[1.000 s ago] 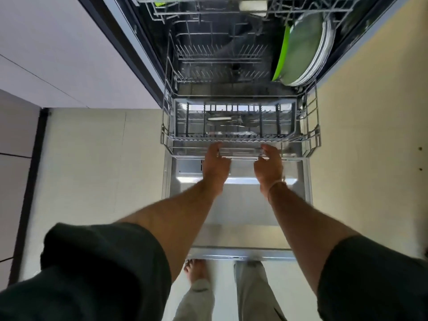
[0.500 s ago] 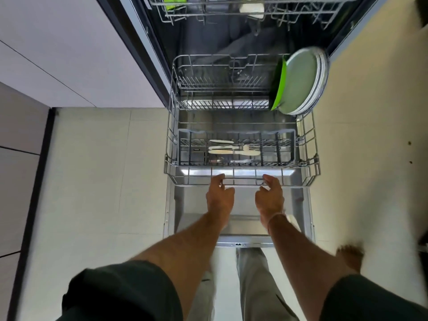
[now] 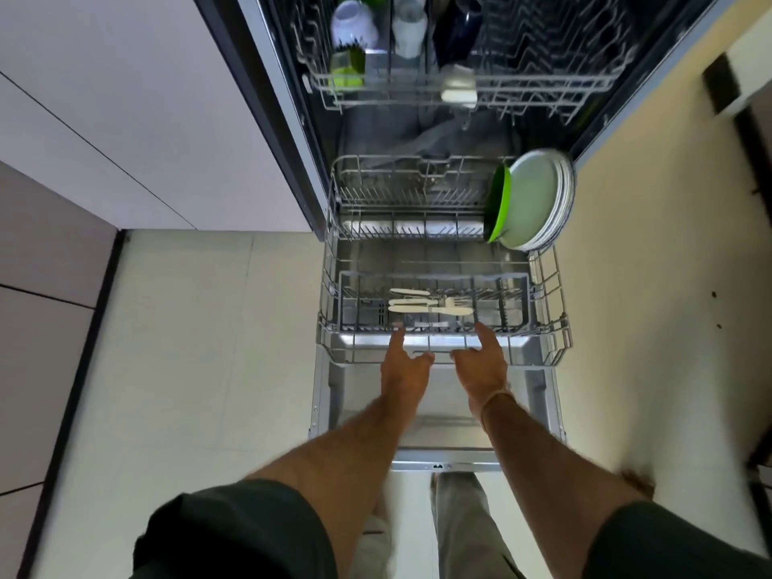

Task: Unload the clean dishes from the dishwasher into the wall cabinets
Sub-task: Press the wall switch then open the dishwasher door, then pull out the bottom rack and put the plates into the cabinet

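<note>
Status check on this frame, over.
Left hand, right hand open, touching lower rack front. Plates upright rear right, cutlery in basket. Nothing blocking them.

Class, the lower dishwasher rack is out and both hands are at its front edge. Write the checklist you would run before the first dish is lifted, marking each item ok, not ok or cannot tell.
1. Lower rack drawn out over the open door: ok.
2. Plates standing on edge at the rack's right rear, nothing in front of them: ok.
3. Cutlery lying in the basket: ok.
4. Left hand and right hand free of the rack's front rim: cannot tell.
5. Upper rack emptied: not ok, cups remain.
6. Wall cabinet open: cannot tell, out of view.
</note>
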A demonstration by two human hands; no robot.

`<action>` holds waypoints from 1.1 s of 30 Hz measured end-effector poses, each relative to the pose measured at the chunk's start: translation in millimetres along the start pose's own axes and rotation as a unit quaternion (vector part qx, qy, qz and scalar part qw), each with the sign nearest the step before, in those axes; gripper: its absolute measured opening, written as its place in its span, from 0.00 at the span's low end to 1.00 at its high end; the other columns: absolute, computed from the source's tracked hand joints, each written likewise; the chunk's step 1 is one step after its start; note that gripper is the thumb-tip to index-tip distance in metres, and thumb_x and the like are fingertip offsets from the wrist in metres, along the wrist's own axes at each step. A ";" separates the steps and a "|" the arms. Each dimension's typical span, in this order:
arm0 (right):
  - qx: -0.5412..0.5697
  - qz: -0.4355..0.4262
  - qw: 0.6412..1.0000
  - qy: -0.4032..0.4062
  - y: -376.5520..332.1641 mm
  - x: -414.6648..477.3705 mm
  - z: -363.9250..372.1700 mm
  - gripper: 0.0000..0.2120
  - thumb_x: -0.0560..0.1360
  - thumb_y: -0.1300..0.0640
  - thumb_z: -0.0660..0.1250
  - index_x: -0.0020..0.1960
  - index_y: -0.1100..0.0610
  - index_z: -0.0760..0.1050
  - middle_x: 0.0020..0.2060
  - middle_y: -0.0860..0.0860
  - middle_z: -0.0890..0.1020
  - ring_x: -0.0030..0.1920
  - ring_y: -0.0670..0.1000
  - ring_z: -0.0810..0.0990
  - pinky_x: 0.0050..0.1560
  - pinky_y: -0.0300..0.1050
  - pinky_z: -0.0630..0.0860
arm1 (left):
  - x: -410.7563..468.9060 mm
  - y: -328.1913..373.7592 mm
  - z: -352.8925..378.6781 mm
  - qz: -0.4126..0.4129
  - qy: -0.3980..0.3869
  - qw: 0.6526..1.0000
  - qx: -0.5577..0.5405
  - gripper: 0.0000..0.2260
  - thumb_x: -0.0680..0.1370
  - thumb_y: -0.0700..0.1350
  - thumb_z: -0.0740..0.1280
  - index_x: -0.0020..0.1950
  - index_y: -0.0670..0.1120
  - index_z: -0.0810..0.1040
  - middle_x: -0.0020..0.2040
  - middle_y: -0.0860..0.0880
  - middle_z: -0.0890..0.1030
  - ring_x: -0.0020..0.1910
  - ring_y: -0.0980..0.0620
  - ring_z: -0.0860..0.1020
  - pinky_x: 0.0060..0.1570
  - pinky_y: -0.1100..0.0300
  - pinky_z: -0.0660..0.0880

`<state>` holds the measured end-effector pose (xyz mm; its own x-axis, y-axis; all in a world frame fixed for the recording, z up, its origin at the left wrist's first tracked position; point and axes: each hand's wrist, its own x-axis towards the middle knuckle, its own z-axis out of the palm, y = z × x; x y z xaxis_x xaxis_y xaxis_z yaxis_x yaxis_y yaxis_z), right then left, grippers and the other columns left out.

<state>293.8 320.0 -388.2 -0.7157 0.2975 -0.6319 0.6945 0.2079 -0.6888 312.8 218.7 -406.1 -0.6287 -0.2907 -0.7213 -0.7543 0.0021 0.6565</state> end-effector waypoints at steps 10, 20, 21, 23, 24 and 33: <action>-0.005 -0.159 0.986 -0.057 -169.2 -74.1 20.3 0.31 0.74 0.67 0.66 0.75 0.54 0.65 0.57 0.52 0.77 0.53 0.50 0.75 0.50 0.39 0.74 | -55.4 135.2 -98.1 0.100 0.009 0.993 -0.065 0.28 0.78 0.40 0.69 0.76 0.52 0.64 0.69 0.54 0.72 0.65 0.50 0.74 0.63 0.54 0.75; -0.013 -0.281 0.953 -0.116 -368.3 -167.3 29.8 0.29 0.76 0.60 0.68 0.75 0.51 0.65 0.69 0.48 0.73 0.61 0.46 0.74 0.64 0.45 0.72 | -130.0 332.0 -217.3 0.193 0.105 0.972 -0.084 0.28 0.80 0.42 0.68 0.77 0.50 0.62 0.74 0.50 0.70 0.68 0.49 0.74 0.64 0.56 0.74; -0.019 -0.296 0.948 -0.116 -389.0 -175.4 31.5 0.28 0.76 0.59 0.68 0.74 0.50 0.65 0.68 0.49 0.74 0.59 0.46 0.74 0.64 0.45 0.72 | -138.0 352.1 -229.5 0.205 0.112 0.969 -0.082 0.26 0.80 0.43 0.67 0.76 0.50 0.63 0.71 0.51 0.72 0.62 0.51 0.77 0.57 0.60 0.78; -0.044 -0.337 0.933 -0.117 -429.9 -192.1 34.4 0.26 0.77 0.58 0.66 0.74 0.51 0.66 0.69 0.49 0.74 0.60 0.48 0.75 0.65 0.44 0.70 | -151.1 389.0 -253.2 0.236 0.118 0.962 -0.075 0.24 0.80 0.44 0.67 0.74 0.52 0.65 0.67 0.53 0.75 0.55 0.54 0.80 0.49 0.64 0.80; -0.058 -0.361 0.923 -0.118 -449.3 -199.7 35.5 0.25 0.78 0.58 0.66 0.74 0.52 0.66 0.70 0.50 0.73 0.63 0.50 0.74 0.66 0.44 0.69 | -156.7 405.9 -265.6 0.250 0.126 0.958 -0.065 0.25 0.80 0.44 0.67 0.75 0.52 0.64 0.69 0.54 0.73 0.60 0.51 0.79 0.55 0.60 0.79; -0.128 -0.509 0.842 -0.121 -612.2 -250.3 61.3 0.28 0.77 0.54 0.68 0.75 0.51 0.65 0.72 0.51 0.71 0.69 0.54 0.73 0.69 0.51 0.70 | -190.4 530.8 -387.6 0.333 0.237 0.911 0.044 0.34 0.77 0.44 0.69 0.80 0.50 0.58 0.78 0.49 0.63 0.75 0.48 0.64 0.73 0.52 0.64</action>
<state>43.2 61.2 169.9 -0.9223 -0.3493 0.1652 -0.3180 0.4430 -0.8383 105.5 -95.7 165.2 -0.8158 -0.5779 0.0214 -0.2610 0.4009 0.8782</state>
